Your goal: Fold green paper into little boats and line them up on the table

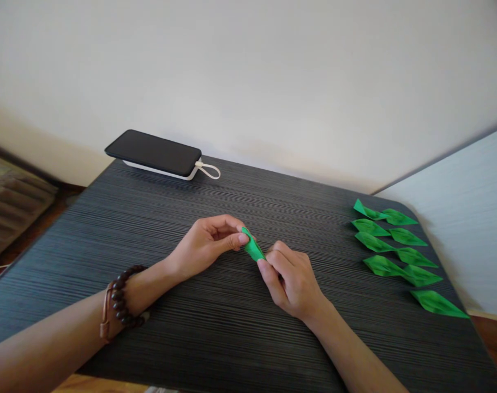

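Observation:
A small folded piece of green paper (253, 248) is held between both hands over the middle of the dark striped table (150, 262). My left hand (209, 243) pinches its far end with thumb and fingertips; a bead bracelet sits on that wrist. My right hand (291, 281) pinches its near end, fingers curled. Both hands rest on or just above the tabletop.
Several folded green paper leaf shapes (395, 251) lie in two columns at the table's right side. A black phone (154, 152) lies on a white power bank with a short looped cable at the back left. A pale wall stands behind; a light panel is at right.

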Demonstrator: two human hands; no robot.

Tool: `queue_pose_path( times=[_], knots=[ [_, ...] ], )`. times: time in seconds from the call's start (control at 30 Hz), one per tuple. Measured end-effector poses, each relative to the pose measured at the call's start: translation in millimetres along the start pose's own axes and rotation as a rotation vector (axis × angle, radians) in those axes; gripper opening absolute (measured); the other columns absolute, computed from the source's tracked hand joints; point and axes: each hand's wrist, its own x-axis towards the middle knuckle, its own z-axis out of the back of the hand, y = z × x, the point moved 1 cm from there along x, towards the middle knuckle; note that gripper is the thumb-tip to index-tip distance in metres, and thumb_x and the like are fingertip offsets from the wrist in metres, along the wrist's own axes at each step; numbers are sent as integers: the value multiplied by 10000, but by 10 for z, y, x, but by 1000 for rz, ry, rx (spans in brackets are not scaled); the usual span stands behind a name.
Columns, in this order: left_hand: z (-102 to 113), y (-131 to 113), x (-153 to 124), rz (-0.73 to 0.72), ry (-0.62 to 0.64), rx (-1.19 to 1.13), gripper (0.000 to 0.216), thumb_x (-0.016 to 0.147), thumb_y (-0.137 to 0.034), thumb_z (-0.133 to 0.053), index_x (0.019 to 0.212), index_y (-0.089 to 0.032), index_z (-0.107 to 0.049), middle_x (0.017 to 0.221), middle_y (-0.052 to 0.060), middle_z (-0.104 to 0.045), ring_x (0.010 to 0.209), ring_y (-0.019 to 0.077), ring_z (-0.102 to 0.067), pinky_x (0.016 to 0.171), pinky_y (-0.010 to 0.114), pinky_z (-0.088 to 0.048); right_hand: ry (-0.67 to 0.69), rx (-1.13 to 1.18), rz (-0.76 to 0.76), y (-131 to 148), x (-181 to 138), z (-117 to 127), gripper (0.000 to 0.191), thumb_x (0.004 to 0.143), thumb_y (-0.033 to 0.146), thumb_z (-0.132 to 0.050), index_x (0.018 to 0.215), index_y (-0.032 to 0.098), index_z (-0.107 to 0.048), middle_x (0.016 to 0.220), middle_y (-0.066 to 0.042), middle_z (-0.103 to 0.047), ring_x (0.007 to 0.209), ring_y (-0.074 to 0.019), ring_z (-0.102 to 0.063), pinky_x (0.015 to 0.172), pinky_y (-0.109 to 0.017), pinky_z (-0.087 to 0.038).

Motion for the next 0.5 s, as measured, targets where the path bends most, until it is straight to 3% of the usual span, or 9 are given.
queue_pose_path(
  times=[0.23,0.4,0.5],
  knots=[
    [-3,33,-11,15,22,128,179,781,-297,-637,837,-135,-585,745,14,-624,638,102,-559,622,226,-470,36,54,-45,0,11,-30,240,889,182,-405,656,175,-467,625,16,-411,533,-88,-383,520,-233,-315],
    [-24,20,-27,-3,66,92,230,799,-286,-627,978,-154,-571,851,34,-659,734,122,-605,660,231,-487,17,97,-26,-9,0,-42,239,871,163,-412,635,180,-445,619,20,-400,530,-86,-367,506,-232,-301],
    [-22,-1,-28,-9,42,120,183,806,-306,-617,873,-137,-611,838,48,-671,709,123,-597,631,228,-485,53,110,-33,-11,4,-38,233,870,174,-410,642,182,-452,618,21,-412,527,-84,-373,505,-228,-304]
  ],
)
